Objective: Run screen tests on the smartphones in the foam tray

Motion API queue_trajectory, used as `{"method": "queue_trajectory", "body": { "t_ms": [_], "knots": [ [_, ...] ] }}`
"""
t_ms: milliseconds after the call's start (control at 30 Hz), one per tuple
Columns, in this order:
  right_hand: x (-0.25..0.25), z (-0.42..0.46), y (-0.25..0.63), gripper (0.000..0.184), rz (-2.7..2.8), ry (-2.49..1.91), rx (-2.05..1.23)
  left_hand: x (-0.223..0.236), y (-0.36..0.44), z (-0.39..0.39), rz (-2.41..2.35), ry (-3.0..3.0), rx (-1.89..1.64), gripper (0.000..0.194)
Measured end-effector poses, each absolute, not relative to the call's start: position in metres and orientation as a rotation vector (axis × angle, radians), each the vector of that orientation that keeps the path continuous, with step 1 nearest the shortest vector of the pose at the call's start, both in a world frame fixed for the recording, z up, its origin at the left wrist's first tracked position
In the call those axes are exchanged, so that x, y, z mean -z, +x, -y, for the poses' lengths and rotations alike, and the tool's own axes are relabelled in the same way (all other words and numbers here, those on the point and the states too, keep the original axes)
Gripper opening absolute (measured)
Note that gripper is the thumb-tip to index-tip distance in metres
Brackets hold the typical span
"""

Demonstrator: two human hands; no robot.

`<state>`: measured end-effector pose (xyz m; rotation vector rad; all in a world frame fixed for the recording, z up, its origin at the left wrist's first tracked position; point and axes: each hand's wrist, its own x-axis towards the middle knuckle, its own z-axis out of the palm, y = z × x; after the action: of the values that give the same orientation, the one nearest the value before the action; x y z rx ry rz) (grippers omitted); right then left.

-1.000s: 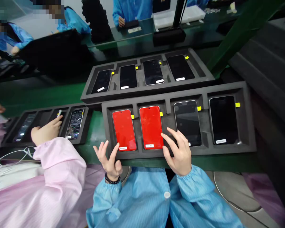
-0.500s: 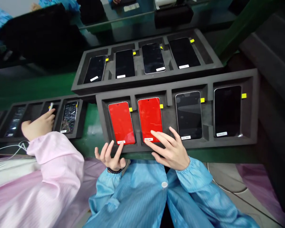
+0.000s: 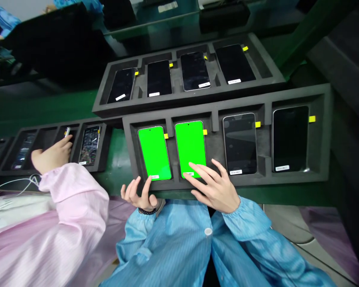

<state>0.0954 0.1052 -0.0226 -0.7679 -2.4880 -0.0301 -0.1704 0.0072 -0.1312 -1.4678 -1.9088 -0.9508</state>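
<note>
A dark foam tray [image 3: 320, 179] in front of me holds several phones. The two on the left, one phone [image 3: 154, 152] and its neighbour [image 3: 190, 145], show bright green screens. The two to the right [image 3: 239, 141] [image 3: 290, 137] are dark. My left hand [image 3: 140, 193] has its fingers spread, and its index fingertip touches the bottom edge of the left green phone. My right hand [image 3: 214, 187] lies over the tray's front edge with its index finger on the lower part of the second green phone. Neither hand holds anything.
A second foam tray [image 3: 266, 69] with dark phones lies behind the first. To the left, a person in a pink sleeve [image 3: 74, 199] reaches a hand [image 3: 50, 155] into a third tray [image 3: 6, 167]. White cables [image 3: 14, 185] lie at the left. The surface is a green belt [image 3: 48, 111].
Both lit screens have turned from red to green. My right index finger moved left onto the second phone's lower part, and my left index finger went up to the first phone's bottom edge.
</note>
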Motion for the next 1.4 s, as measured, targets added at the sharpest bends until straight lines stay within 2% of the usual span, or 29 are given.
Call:
{"method": "queue_trajectory", "body": {
  "t_ms": [300, 533, 733, 867, 1033, 1400],
  "knots": [
    [0.025, -0.105, 0.095, 0.033, 2.489, -0.769, 0.020, 0.107, -0.157, -0.026, 1.593, -1.437, 1.032, 0.057],
    [0.024, -0.106, 0.094, 0.032, 2.481, -0.774, 0.035, 0.127, -0.163, -0.018, 1.787, -1.385, 1.072, 0.070],
    [0.022, -0.106, 0.095, 0.037, 2.468, -0.774, 0.050, 0.127, -0.161, -0.021, 1.689, -1.414, 1.186, 0.055],
    [0.021, -0.106, 0.095, 0.034, 2.467, -0.763, 0.055, 0.122, -0.159, -0.022, 1.636, -1.484, 1.124, 0.047],
    [0.022, -0.107, 0.096, 0.038, 2.425, -0.758, 0.037, 0.121, -0.159, -0.021, 1.684, -1.447, 1.126, 0.052],
    [0.022, -0.107, 0.097, 0.041, 2.404, -0.733, 0.054, 0.107, -0.157, -0.026, 1.611, -1.481, 0.998, 0.048]
  ]
}}
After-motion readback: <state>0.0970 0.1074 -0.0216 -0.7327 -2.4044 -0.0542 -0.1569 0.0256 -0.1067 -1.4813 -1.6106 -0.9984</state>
